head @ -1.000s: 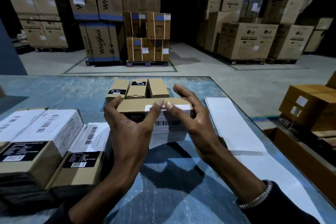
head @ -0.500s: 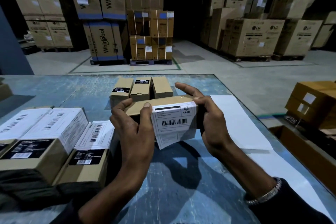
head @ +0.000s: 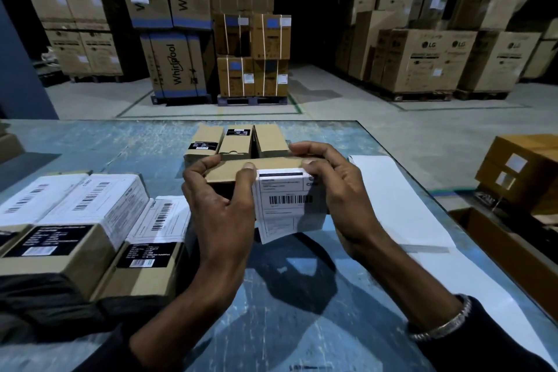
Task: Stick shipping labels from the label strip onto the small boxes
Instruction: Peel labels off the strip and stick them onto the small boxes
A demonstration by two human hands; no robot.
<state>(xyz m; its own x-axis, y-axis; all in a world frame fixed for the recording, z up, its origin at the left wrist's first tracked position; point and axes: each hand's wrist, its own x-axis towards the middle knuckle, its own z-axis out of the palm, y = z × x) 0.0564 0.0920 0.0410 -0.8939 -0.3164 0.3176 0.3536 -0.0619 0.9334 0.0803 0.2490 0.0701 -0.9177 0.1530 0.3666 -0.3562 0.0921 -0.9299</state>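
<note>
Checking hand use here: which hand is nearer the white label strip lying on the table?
Right. The right hand grips the small box just beside the label strip; the left hand grips the box's far end.

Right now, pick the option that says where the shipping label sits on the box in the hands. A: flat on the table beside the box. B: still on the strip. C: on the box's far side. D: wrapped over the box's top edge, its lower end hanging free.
D: the shipping label folds over the held box, its bottom edge dangling below it.
</note>
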